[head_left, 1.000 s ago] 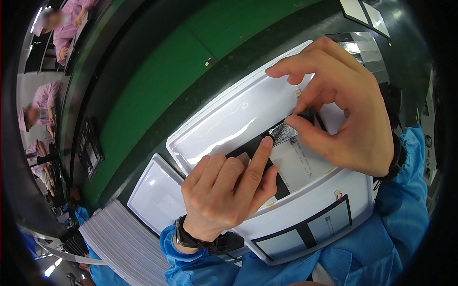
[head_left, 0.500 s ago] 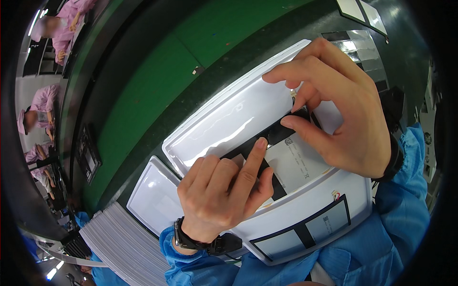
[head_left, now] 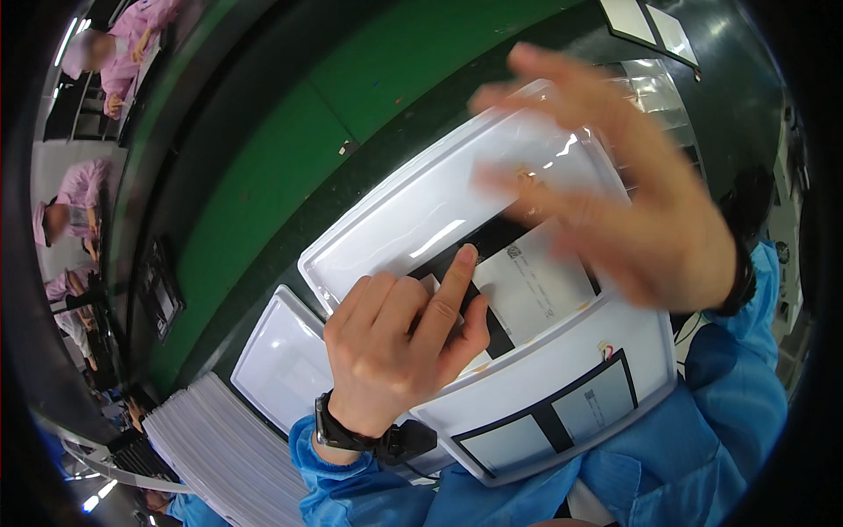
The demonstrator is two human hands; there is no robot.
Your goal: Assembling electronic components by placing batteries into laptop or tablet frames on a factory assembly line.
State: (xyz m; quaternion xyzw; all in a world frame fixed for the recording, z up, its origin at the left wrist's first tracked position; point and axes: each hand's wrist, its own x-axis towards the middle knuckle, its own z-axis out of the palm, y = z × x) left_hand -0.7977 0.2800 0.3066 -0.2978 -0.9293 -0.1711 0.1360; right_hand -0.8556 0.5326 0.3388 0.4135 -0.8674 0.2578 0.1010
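A flat battery pack (head_left: 536,285), with white panels in a black frame, lies in a white plastic tray (head_left: 369,241). My left hand (head_left: 386,347) rests over its left part. The left index finger is stretched out, its tip on the pack's black upper strip; the other fingers are curled and the thumb stands apart. Over the tray's right end, my right hand (head_left: 654,202) is smeared by motion, with fingers spread and nothing visible in them. Nearer my body, a second pack (head_left: 593,406) with a small wired connector (head_left: 606,351) lies in another white tray (head_left: 645,342).
At the left are an upended-looking white tray (head_left: 281,356) and a tall stack of thin white pieces (head_left: 219,448). Green mat (head_left: 263,132) covers the bench beyond. A glossy strip sheet (head_left: 672,114) and another framed pack (head_left: 632,22) lie far right. People in pink work across.
My right hand has lifted off the pack's upper right edge, its fingers spreading. My left index finger stays on the black strip. The view has shifted slightly.
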